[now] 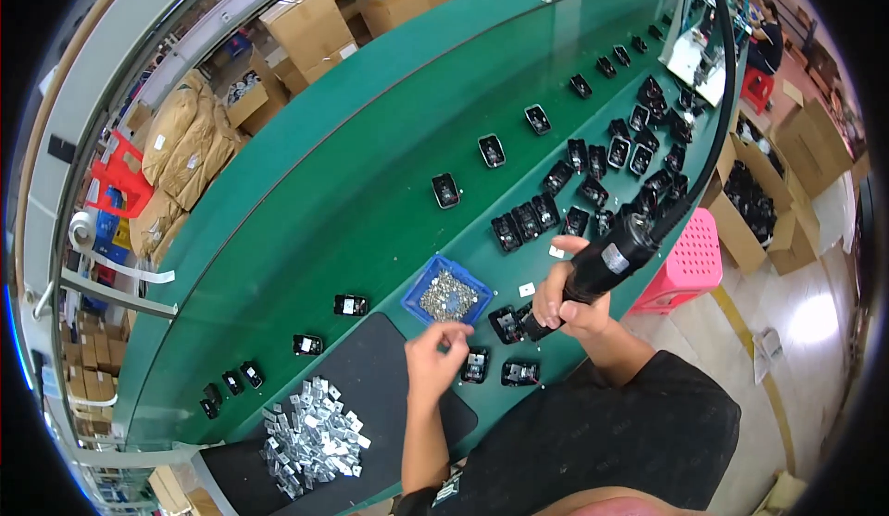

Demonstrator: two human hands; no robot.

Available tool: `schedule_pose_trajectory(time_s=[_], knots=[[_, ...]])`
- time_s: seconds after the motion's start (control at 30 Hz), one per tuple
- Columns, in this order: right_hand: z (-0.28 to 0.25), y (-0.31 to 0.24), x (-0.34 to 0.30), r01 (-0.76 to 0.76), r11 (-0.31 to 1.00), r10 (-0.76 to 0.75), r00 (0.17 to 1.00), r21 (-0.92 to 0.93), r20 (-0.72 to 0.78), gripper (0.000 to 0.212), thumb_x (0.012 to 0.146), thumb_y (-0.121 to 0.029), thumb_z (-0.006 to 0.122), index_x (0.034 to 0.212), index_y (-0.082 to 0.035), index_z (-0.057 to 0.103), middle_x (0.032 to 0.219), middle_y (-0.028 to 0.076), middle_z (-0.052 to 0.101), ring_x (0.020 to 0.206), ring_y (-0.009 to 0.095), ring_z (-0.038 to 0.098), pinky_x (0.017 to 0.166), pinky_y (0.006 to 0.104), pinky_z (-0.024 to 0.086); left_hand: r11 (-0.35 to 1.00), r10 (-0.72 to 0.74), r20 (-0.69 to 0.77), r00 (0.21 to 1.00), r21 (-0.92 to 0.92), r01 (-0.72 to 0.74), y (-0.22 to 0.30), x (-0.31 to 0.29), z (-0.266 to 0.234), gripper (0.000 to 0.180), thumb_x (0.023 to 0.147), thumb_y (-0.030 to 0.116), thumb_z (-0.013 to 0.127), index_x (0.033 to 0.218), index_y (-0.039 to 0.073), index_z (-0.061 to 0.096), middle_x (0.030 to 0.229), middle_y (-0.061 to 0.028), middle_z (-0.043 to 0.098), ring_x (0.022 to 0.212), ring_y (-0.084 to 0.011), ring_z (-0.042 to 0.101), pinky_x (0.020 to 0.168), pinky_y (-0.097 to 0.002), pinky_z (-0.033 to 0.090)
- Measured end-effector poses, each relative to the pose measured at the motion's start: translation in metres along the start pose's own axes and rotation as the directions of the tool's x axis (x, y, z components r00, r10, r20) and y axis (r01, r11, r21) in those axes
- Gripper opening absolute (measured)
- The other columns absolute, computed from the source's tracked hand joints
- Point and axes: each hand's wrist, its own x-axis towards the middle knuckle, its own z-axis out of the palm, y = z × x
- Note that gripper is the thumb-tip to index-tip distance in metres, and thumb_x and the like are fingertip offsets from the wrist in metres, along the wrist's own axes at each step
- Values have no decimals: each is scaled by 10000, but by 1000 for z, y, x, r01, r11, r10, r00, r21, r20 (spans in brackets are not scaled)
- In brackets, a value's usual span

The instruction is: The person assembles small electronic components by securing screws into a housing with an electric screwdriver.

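My right hand (pixel 567 305) is wrapped around a black electric screwdriver (pixel 611 258) with a thick cable at its upper end. The screwdriver slants down to a small black plastic housing (pixel 506 325); whether its tip touches a screw there is hidden. My left hand (pixel 435 357) has its thumb and fingers pinched together beside a blue tray (pixel 413 303) of small screws (pixel 448 295). Anything in that pinch is too small to make out. Two more black housings, one (pixel 475 365) by my left hand and another (pixel 520 373) to its right, hold metal plates.
A pile of metal plates (pixel 315 437) lies on a dark mat (pixel 375 368). Many black housings (pixel 557 177) crowd the bench to the right, and others sit along the green conveyor belt (pixel 306 238). A pink stool (pixel 694 257) and cartons (pixel 810 159) stand right; a co-worker (pixel 767 39) sits far right.
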Motion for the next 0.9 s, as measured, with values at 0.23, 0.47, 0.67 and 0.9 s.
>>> schedule_pose_trajectory(time_s=[0.23,0.47,0.67,0.9], knots=[[13,8,-8,-60,996,60,998,65,4,704,805,-122,699,1357,-24,273,697,74,520,499,166,515,484,310,462,833,-152,88,984,-524,176,-3,-66,18,103,836,-46,605,906,-40,681,865,-77,683,760,-92,609,687,-222,481],[22,3,-10,-25,991,24,1000,129,7,656,792,-79,668,1334,-11,306,684,81,526,498,167,515,502,311,463,752,-139,155,978,-626,206,-2,-80,20,155,835,-73,600,974,-39,660,918,-48,614,721,-53,531,610,-183,402],[33,-1,8,41,991,-46,998,129,38,693,800,-191,698,1361,-88,304,661,-10,498,470,122,452,421,275,417,883,-99,102,990,-449,135,8,-61,19,103,845,13,640,927,-37,676,898,-110,660,818,-162,611,731,-266,483],[43,-8,21,73,987,-114,949,145,295,617,837,-187,673,1360,-95,358,734,-38,540,524,65,491,530,210,442,559,-130,91,987,-815,149,12,-65,29,240,842,-83,618,1080,-54,603,960,-126,670,898,-143,644,772,-254,525]])
